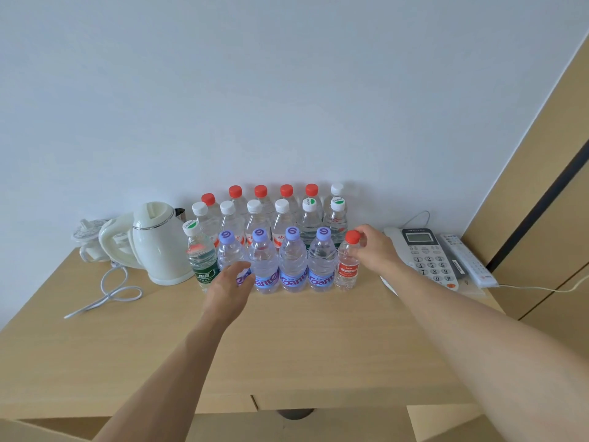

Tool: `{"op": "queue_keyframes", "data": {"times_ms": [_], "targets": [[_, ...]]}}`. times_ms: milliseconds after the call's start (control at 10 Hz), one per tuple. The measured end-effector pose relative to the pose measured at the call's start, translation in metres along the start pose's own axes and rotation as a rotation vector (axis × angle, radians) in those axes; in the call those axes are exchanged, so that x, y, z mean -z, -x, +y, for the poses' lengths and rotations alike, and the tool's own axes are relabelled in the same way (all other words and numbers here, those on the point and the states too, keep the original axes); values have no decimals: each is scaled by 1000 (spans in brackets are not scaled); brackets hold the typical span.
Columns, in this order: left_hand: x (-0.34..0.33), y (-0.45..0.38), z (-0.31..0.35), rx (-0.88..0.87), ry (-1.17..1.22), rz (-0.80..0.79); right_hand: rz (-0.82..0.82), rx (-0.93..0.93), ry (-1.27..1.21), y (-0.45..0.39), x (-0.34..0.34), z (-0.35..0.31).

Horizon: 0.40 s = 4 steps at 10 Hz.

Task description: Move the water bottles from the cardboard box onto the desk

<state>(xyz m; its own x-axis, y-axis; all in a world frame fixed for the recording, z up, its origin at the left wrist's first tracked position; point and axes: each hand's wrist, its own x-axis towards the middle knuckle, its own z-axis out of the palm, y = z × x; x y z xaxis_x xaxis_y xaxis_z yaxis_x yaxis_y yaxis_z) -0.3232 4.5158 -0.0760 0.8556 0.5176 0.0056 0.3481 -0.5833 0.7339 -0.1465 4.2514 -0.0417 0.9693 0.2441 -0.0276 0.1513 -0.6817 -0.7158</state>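
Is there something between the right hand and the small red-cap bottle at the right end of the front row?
No, nothing is between them. The right hand already pinches the red cap of the small red-label bottle, which stands on the desk beside a purple-cap bottle.

Bright, even, diffuse light, prob daylight; source not visible. Wall (pixel 287 90) reads pale blue-grey, slightly cooler toward 12 o'clock. Shadows soft & short: faint ones under the kettle (pixel 157 244) and its cord (pixel 108 288), weak contact shadows at bottle bases. Small glare spots on the clear bottles (pixel 291 263). Wide-angle distortion strong: desk (pixel 95 346) edge bows, panel at 3 o'clock leans hard. Left hand (pixel 228 290) shows slight motion blur; centre fairly sharp, corners soft.
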Motion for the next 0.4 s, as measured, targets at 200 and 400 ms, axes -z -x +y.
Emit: {"op": "queue_keyframes", "data": {"times_ms": [200, 400], "targets": [[9, -8, 1, 40, -43, -9, 8, -49, -2, -1, 4, -4], [19, -10, 15, 25, -67, -6, 47, -48, -12, 5, 12, -16]]}}
